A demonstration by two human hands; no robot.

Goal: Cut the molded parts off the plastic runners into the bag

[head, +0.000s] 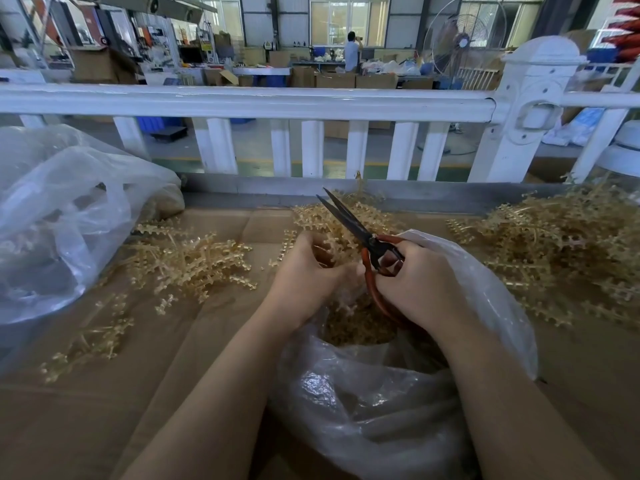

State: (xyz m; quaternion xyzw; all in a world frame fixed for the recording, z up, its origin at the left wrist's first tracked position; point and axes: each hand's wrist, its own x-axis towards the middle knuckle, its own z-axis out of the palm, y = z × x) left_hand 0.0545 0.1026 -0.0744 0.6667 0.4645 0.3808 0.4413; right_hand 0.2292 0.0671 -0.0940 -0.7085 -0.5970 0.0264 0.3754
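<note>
My right hand (420, 284) grips red-handled scissors (353, 228), whose dark blades point up and left, slightly parted. My left hand (308, 268) has its fingers curled round a tan plastic runner (334, 252) with molded parts, just left of the scissor pivot. Both hands hover over the mouth of a clear plastic bag (391, 403), where cut tan parts (356, 327) lie inside. Behind the hands rests a heap of runners (346, 213).
Loose runner piles lie left (187, 261) and right (561, 251) on the cardboard-covered table (145, 393). A large clear bag (59, 216) bulges at the left. A white railing (263, 102) borders the table's far edge. A person stands far off in the workshop.
</note>
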